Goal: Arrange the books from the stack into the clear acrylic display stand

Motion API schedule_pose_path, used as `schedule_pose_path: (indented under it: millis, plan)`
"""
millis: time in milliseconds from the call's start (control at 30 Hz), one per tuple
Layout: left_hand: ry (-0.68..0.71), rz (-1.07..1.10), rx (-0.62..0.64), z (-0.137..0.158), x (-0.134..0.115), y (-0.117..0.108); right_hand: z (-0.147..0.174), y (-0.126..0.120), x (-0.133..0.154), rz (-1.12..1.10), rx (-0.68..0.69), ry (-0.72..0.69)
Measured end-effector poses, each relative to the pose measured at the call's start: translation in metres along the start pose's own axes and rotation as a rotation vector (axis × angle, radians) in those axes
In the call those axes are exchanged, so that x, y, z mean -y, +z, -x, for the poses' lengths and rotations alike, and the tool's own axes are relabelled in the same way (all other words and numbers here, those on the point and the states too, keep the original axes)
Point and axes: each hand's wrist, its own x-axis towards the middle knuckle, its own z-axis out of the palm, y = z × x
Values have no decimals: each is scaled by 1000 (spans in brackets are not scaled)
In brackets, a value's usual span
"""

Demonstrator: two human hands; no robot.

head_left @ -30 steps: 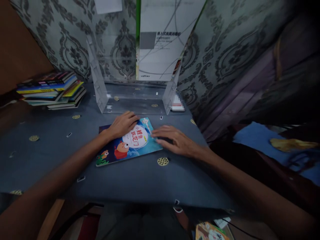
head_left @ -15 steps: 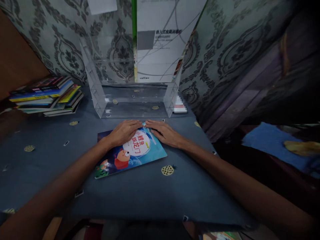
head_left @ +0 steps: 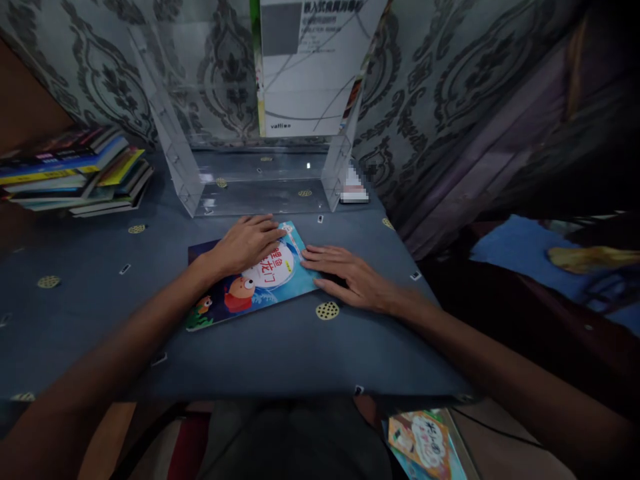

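Observation:
A blue picture book point(head_left: 280, 293) with a cartoon fish and red Chinese characters lies closed and flat on the cloth-covered table. My left hand point(head_left: 245, 245) rests on its upper middle, fingers stretched out over the cover and hiding part of the title. At the book's right edge is my right hand point(head_left: 353, 277), its fingers extended and apart, with the fingertips touching the cover near that edge. Neither hand is wrapped round anything.
Behind the book stands a clear acrylic rack point(head_left: 260, 200) holding a white manual point(head_left: 310, 93). A stack of books point(head_left: 75, 177) sits at the far left. Beyond the table's right side is a blue cloth point(head_left: 520, 247). Below the front edge lies another picture book point(head_left: 425, 447).
My right hand has slid from the book's top edge down to its right edge. The left hand stays on the cover, fingers a little more spread. The camera view has tilted down.

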Motion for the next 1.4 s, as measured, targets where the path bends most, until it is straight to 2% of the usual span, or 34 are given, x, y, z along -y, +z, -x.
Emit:
schedule_pose_path:
  millis: [100,233,333,467,600,700,867,1067,1300,1400]
  plan:
    - [20,41,31,0,-11,3,12,1,8,9,-10,-29]
    - [146,172,111,4,-27,8,21,5,12,69,-71,-57]
    - [220,273,156,9,-37,3,25,7,16,130,-112,-84]
    - [253,320,211,12,-44,-7,27,4,24,278,-131,-108]
    - [231,280,164,11,-51,-8,23,-4,19,453,-110,-198]
    - [192,189,96,9,-65,-6,18,-12,8,522,-71,-214]
    - [150,79,23,7,-79,-7,18,-13,6,531,-40,-160]
    - [289,169,48,11,-60,-8,34,4,37,484,-122,-22]
    - [249,226,46,16,-61,2,35,8,44,386,-87,110]
    - [242,241,72,14,-60,-1,34,10,53,443,-85,140]
